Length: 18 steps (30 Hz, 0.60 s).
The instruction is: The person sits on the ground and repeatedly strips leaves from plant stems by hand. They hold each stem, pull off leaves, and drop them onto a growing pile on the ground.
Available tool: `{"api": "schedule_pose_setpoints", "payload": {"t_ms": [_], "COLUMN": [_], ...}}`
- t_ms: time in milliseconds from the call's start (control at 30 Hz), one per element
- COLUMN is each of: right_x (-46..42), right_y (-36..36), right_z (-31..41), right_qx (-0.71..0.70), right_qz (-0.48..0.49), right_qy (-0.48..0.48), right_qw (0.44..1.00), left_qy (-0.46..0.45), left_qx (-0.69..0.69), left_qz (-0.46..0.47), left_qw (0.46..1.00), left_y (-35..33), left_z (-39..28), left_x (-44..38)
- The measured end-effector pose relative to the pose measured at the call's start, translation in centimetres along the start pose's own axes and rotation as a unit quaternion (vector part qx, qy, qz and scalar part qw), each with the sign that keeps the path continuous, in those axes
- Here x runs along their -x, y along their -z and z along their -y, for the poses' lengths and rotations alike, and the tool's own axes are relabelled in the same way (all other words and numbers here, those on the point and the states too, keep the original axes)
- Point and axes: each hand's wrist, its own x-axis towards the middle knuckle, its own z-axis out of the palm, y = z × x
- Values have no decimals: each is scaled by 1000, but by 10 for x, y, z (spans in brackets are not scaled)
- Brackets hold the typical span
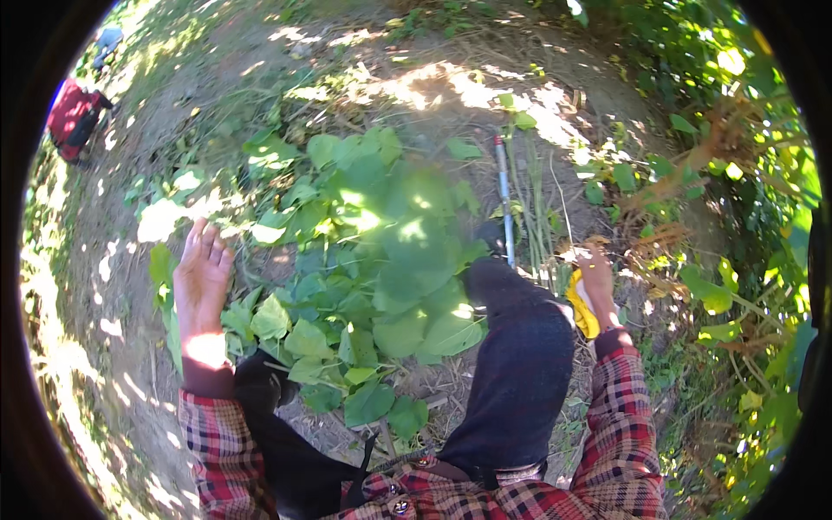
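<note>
A pile of broad green leaves [403,260] lies on the ground before me and between my legs. To the left of it is my left hand [203,276], palm up, fingers together and slightly bent, with nothing seen in it. On the right, my right hand [595,276] is beside my knee, against a yellow and white item [582,305], perhaps cloth; its fingers are blurred, and I cannot tell if they grip it. A metal pole with a red end [504,195] lies beyond my right knee, alongside thin green stalks [534,208].
A red and black bag [77,120] rests on the ground at the far upper left, with a grey-blue item [108,42] beyond it. Leafy plants [721,279] and dry brown stems [663,240] rise along the right side. My bent legs flank the leaf pile.
</note>
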Motion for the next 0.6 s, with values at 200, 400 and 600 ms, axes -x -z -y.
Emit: {"api": "schedule_pose_setpoints", "payload": {"t_ms": [200,400,600], "right_x": [-48,-45,29], "right_y": [-10,0,-43], "right_z": [17,202,348], "right_qx": [43,-86,52], "right_qz": [35,211,366], "right_qy": [63,277,469], "right_qw": [996,934,802], "left_qy": [-31,-68,-103], "left_qx": [-14,26,62], "left_qz": [-13,1,4], "left_qw": [999,997,993], "left_y": [-17,1,5], "left_z": [-20,-38,-55], "left_x": [8,19,42]}}
